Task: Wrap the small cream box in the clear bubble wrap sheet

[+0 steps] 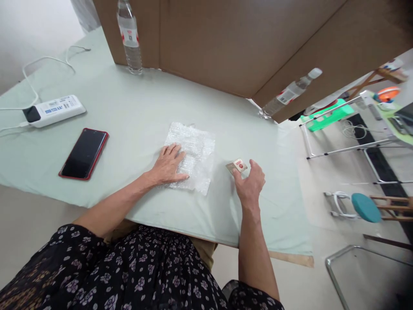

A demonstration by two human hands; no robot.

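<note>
A sheet of clear bubble wrap (196, 148) lies on the cloth-covered table. My left hand (167, 165) rests flat on its left part, fingers spread. To the right of the wrap is a small beige box (238, 165) with a red mark on its face. Around its near right side is my right hand (250, 183), thumb and index finger apart. The thumb tip overlaps the box's near edge, while the index finger is close to its right corner; a firm grip does not show. My other right fingers are partly hidden.
A phone (84, 153) and a white power bank (58, 110) with cables lie at the left. Behind stand a cardboard panel (206, 43) and two water bottles, one left (130, 41) and one right (287, 94). A teal stool (365, 207) is beyond the table's right edge.
</note>
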